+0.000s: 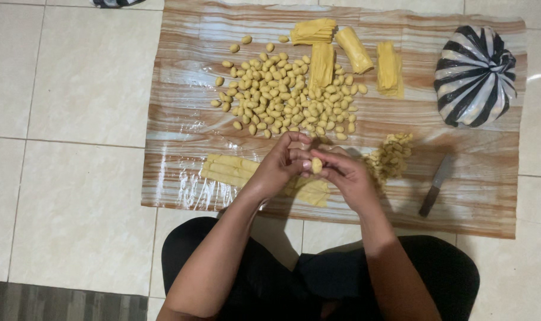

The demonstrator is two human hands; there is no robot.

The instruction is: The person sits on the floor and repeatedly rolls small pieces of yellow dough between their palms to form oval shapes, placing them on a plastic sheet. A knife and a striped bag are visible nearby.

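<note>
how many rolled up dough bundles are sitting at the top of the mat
4: one folded bundle at top centre, one angled roll to its right, one upright roll lying on the shaped pieces, one furthest right near the striped bag.

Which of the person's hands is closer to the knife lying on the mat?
The right hand. It is just left of the knife, with a pile of cut dough pieces between them. The left hand is farther left.

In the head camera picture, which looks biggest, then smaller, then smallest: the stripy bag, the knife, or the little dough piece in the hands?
1. Black-and-white striped bag, biggest by far.
2. Knife, long but thin.
3. Small yellow dough piece held between both hands, smallest, though it sits a bit nearer the camera than the rest.
</note>
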